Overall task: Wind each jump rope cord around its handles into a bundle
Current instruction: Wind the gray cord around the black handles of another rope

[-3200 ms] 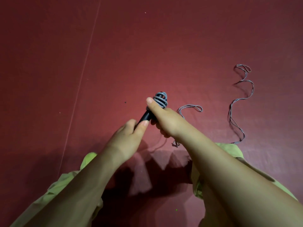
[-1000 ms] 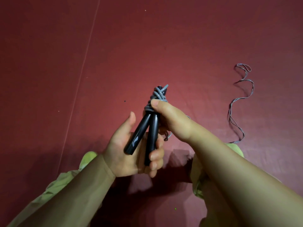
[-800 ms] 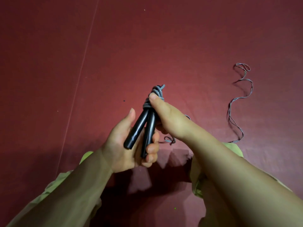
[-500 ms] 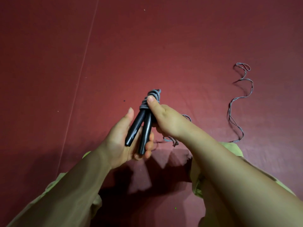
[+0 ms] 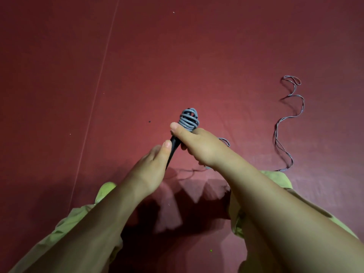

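The floor is a deep maroon red, crossed at ten o'clock by one thin pale seam line. The wound cord at the centre is blue-grey, wrapped over glossy black handles. At three o'clock a second cord lies in wavy grey lines with a faint reddish strand. The trousers at six o'clock are plain yellow-green.

Left hand, right hand: curled grip
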